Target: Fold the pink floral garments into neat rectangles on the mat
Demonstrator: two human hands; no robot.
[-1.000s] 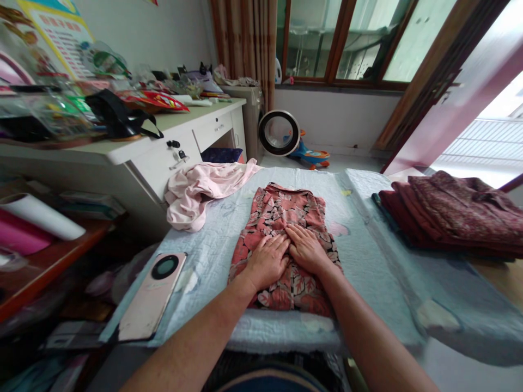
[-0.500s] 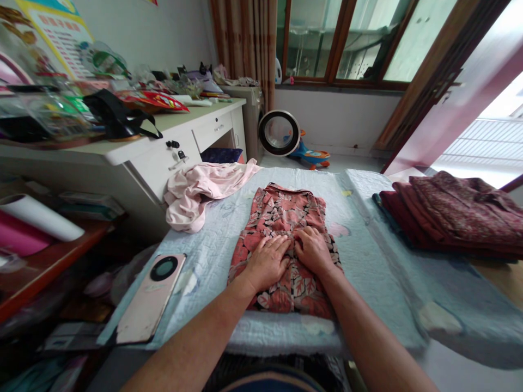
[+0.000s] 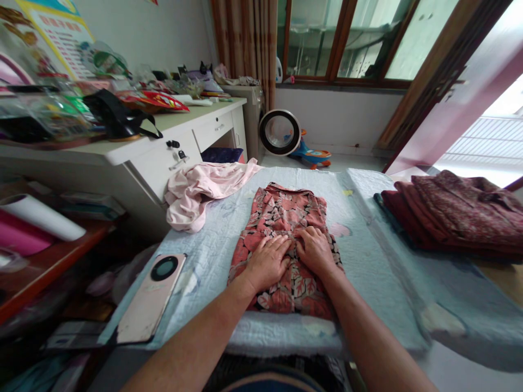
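A red garment (image 3: 281, 209) with a black and beige leaf print lies folded into a rough rectangle before me, its collar at the far end. My left hand (image 3: 267, 261) rests flat on its middle, fingers stretched out. Beside it my right hand (image 3: 314, 250) presses on the cloth with fingers slightly bent, not gripping it. Under the garment spreads a pale blue quilted cover (image 3: 368, 272). A crumpled pink cloth (image 3: 204, 188) lies beyond my left hand, near the cover's far left side.
A phone (image 3: 153, 299) lies face down at the cover's left edge. Folded dark red clothes (image 3: 461, 212) are stacked at right. A cluttered white desk (image 3: 151, 169) stands at left, above a shelf with rolls (image 3: 44, 218). An open washer door (image 3: 280, 132) and a blue ride-on toy (image 3: 312, 154) are behind.
Hardly anything differs. My right hand has shifted very slightly on the garment; my left hand stays in place. The view has moved a touch.
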